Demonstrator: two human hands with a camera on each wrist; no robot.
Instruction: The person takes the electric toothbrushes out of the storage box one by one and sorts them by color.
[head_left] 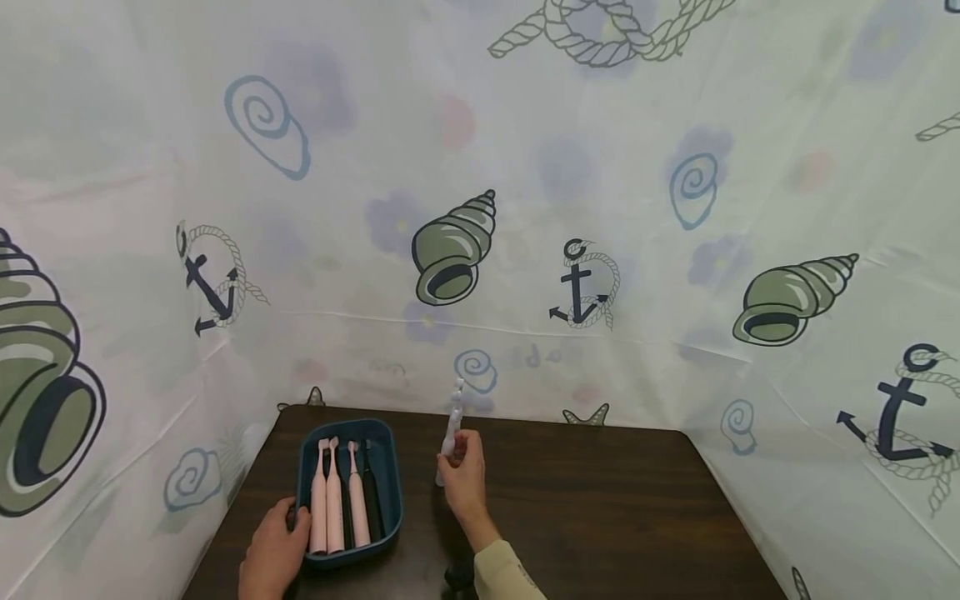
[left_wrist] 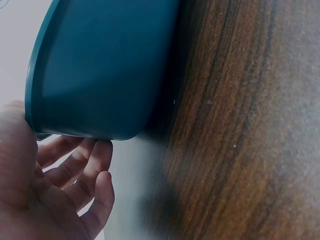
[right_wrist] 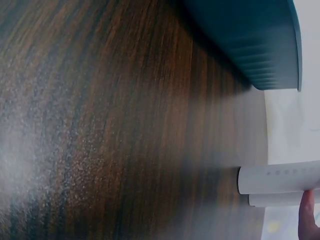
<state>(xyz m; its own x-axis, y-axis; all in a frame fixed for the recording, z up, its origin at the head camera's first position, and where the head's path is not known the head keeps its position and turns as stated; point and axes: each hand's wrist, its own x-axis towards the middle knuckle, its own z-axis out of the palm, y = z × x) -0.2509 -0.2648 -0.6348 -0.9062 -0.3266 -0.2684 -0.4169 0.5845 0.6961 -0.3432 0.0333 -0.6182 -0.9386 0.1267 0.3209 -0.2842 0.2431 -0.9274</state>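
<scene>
My right hand (head_left: 462, 475) pinches white electric toothbrushes (head_left: 452, 433), held upright with the heads up. Two white handles (right_wrist: 275, 179) show side by side in the right wrist view, their lower ends close over the table. To the left, my left hand (head_left: 273, 546) holds the near left side of a dark blue bin (head_left: 396, 487). Its fingers (left_wrist: 102, 155) bend against the bin's outer wall. Inside the bin lie three pink electric toothbrushes (head_left: 318, 508) and black ones (head_left: 372, 504), lengthwise with heads toward the far end.
Everything stands on a dark wood table (head_left: 600, 508). A small black object (head_left: 459, 577) is beside my right sleeve at the near edge of the view. Behind and around the table hangs a white curtain (head_left: 525, 167) printed with shells and anchors.
</scene>
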